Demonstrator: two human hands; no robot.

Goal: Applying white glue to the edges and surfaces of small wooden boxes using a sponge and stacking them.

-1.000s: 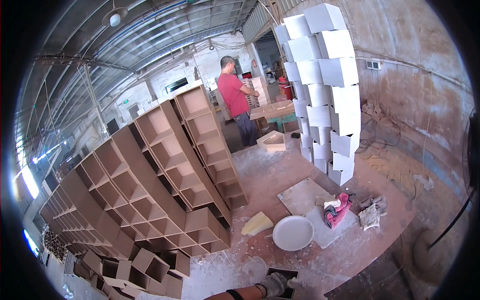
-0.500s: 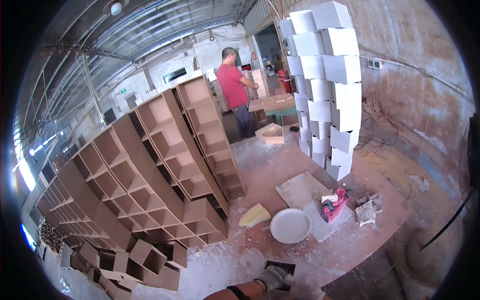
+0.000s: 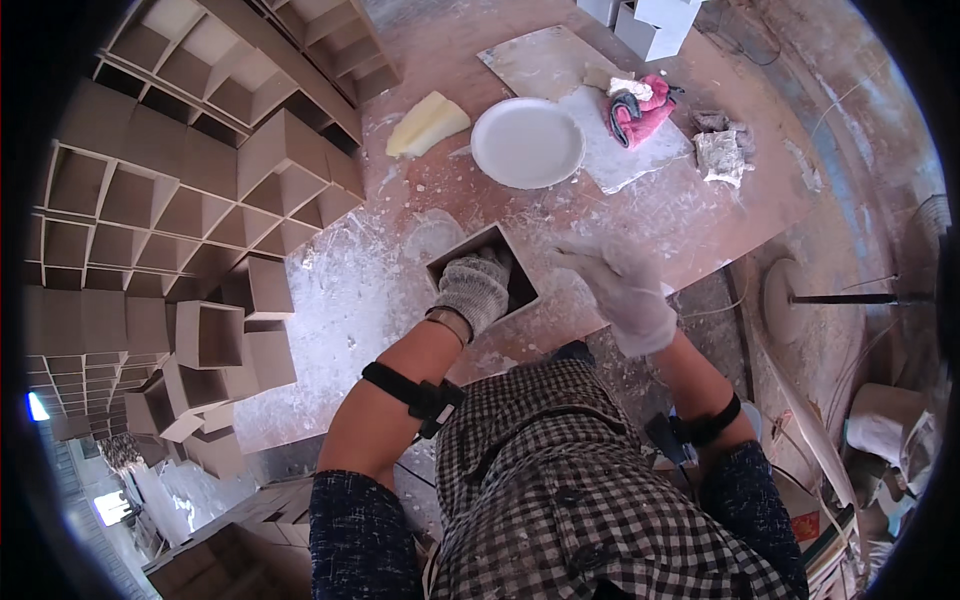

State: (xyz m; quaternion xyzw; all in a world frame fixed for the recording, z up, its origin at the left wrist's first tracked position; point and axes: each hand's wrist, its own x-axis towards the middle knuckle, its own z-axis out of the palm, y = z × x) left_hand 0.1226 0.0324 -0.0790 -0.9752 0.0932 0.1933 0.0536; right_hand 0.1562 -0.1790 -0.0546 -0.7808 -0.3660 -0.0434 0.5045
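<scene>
My left hand, in a grey knitted glove, reaches down into a small open square box on the dusty table. Its fingertips are inside the dark box, partly hidden, so their grip does not show clearly. To the right of the box, my right hand hovers in a whitish glove. Its fingers are stretched out toward the box, slightly smeared by motion, with nothing in them. Beyond the box lies a round white plate-like dish, with a pale yellow sponge-like piece to its left.
Brown compartment boxes are stacked at the left, with loose open boxes below them. A flat board, a pink and dark cloth and a whitish crumpled rag lie at the far right. White boxes stand beyond.
My view has tilted down; the co-worker and most of the white stack have left it. My left hand is still at the box, and my right hand now shows clearly beside it.
</scene>
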